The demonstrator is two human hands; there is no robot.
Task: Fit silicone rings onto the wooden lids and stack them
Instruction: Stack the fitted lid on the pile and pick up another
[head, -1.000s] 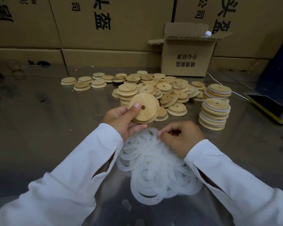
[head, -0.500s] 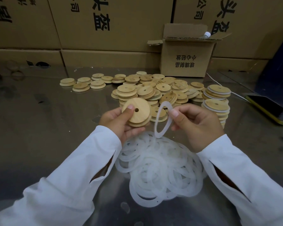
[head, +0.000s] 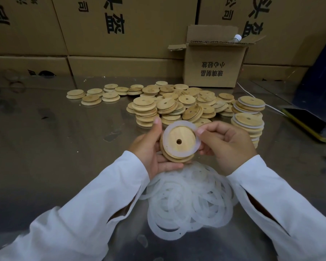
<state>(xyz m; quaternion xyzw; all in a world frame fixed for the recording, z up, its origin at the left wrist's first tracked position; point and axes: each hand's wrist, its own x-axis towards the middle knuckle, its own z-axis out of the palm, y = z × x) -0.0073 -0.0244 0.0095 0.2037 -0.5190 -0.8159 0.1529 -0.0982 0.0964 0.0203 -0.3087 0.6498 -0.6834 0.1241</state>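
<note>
Hands (head: 186, 147) seat translucent ring (head: 197, 143) around round wooden lid (head: 181, 137).

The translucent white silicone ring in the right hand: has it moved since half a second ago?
Yes. The translucent white silicone ring has gone left, away from the stack of ringed lids, and now sits around the round wooden lid in the left hand.

Round wooden lid (head: 179, 144) with centre hole held up tilted, translucent silicone ring (head: 181, 140) seated around its raised step, loose rings (head: 188, 202) heaped below, ringed lids (head: 247, 125) stacked right
</note>
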